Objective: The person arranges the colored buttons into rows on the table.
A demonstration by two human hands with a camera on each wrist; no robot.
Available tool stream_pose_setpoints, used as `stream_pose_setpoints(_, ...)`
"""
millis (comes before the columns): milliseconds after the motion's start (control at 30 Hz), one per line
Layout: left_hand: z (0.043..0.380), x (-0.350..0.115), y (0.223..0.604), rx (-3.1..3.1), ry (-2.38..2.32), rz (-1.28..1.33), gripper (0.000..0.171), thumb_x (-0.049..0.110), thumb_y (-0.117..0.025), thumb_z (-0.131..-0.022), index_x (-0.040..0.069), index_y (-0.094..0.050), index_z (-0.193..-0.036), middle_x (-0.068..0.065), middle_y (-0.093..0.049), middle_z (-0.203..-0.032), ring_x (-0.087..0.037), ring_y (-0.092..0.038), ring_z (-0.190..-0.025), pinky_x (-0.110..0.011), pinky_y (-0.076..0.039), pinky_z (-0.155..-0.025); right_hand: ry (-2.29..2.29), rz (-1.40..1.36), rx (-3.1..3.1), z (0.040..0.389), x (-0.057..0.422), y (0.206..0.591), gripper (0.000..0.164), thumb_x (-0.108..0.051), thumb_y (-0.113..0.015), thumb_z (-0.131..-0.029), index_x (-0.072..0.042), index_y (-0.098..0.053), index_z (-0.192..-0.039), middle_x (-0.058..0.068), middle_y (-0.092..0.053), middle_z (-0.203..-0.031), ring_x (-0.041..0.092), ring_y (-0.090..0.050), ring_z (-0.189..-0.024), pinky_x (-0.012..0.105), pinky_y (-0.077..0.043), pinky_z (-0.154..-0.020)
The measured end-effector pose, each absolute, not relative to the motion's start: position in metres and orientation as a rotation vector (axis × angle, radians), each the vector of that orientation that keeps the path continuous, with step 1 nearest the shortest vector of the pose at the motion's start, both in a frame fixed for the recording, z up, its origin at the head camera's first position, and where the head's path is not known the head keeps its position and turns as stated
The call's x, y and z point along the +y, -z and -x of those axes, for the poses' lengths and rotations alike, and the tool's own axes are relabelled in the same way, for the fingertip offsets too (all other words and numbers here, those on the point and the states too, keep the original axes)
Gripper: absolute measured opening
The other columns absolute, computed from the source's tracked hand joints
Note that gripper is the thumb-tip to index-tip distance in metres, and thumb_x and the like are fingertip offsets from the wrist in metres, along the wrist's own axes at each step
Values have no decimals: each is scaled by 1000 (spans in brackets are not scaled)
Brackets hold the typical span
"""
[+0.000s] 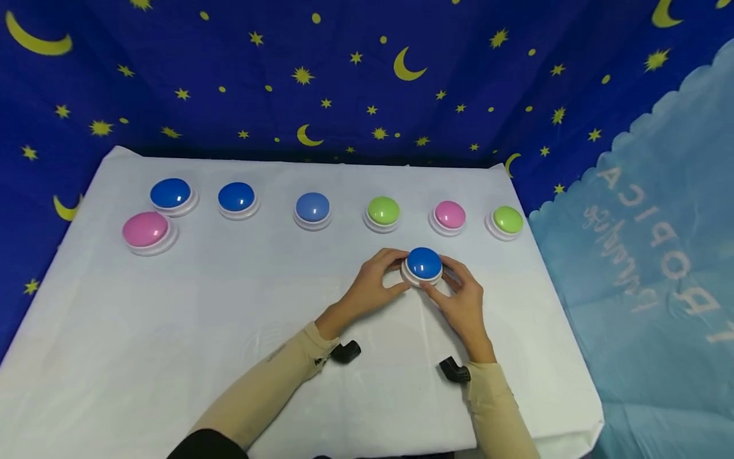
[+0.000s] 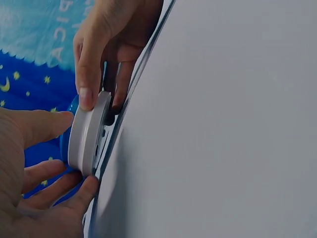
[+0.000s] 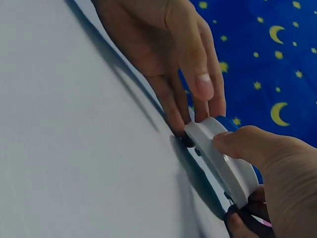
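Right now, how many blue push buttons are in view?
4: one blue push button between the left hand and right hand; three in the back row, from left: first button, second button, third button.

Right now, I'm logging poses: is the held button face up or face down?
Face up: the blue button shows its dome above its white base.

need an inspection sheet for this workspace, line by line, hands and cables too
surface: white covering, lightly creased
job's things: held blue button, underside partly visible in the right wrist view; seven others standing apart: three blue buttons, two green buttons, two pink buttons
clutter: nothing seen
left hand: fingers around the held button's left side
right hand: grips its right side
cables: nothing seen
surroundings: dark blue star-and-moon cloth behind; light blue lettered cloth at right
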State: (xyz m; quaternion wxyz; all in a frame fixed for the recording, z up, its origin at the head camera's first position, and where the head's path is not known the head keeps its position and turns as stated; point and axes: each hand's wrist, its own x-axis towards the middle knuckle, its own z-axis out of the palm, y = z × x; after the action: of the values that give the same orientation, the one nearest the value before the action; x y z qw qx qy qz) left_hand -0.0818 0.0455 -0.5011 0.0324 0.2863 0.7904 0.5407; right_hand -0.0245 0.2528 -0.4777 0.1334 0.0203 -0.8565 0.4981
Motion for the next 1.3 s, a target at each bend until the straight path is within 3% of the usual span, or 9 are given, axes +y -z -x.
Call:
stream_pose_setpoints(100, 81, 58, 499, 2397, -1665, -932, 61, 9, -85, -89, -1, -57, -143, -17, -59, -143, -27, -60, -135, -30, -47, -116, -1410, -15, -2472, 24, 268, 486, 62, -3, -89, -83, 4, -63, -139, 23, -63, -139, 37, -60, -133, 50, -54, -106)
stream_pose_setpoints(300, 85, 82, 497, 2326, -1630, -1002, 65, 6, -85, -88, 1, -55, -146, -17, -57, -146, -27, -56, -139, -29, -43, -119, -1375, 111, -2480, 21, 300, 506, 64, -16, -91, -84, -8, -64, -142, 11, -64, -143, 26, -59, -137, 31, -52, -109)
stream_pose_setpoints(600, 86, 120, 496, 2251, -1557, -1044, 69, 7, -86, -87, 5, -54, -148, -15, -53, -151, -27, -53, -141, -33, -43, -119, -1350, 257, -2437, 10, 324, 505, 64, -10, -89, -86, -3, -62, -143, 17, -62, -145, 32, -57, -138, 42, -49, -113)
stream_pose_setpoints(800, 85, 143, 496, 2212, -1527, -1095, 69, 9, -85, -89, 5, -52, -149, -15, -52, -153, -26, -51, -143, -28, -40, -121, -1364, 391, -2376, -1, 338, 505, 65, -5, -86, -86, 0, -60, -145, 17, -60, -148, 31, -55, -141, 33, -47, -114)
stream_pose_setpoints(1000, 86, 161, 495, 2123, -1514, -1135, 73, 8, -84, -90, 3, -48, -153, -15, -49, -158, -26, -46, -149, -20, -35, -121, -1385, 523, -2327, -6, 350, 504, 65, -11, -84, -90, -4, -58, -148, 15, -57, -152, 27, -53, -145, 23, -44, -113)
stream_pose_setpoints(1167, 88, 171, 497, 2126, -1468, -1139, 75, 12, -83, -91, 5, -45, -155, -13, -48, -161, -24, -47, -150, -18, -35, -120, -1450, 608, -2251, -7, 352, 503, 68, -9, -84, -89, -4, -56, -150, 16, -55, -154, 29, -51, -147, 26, -42, -116)
stream_pose_setpoints(1300, 91, 177, 499, 2094, -1491, -1124, 78, 9, -83, -91, 0, -39, -156, -17, -46, -162, -26, -47, -150, -19, -36, -120, -1481, 637, -2213, -5, 351, 502, 71, -3, -82, -90, -1, -51, -153, 19, -51, -157, 31, -47, -149, 33, -38, -122)
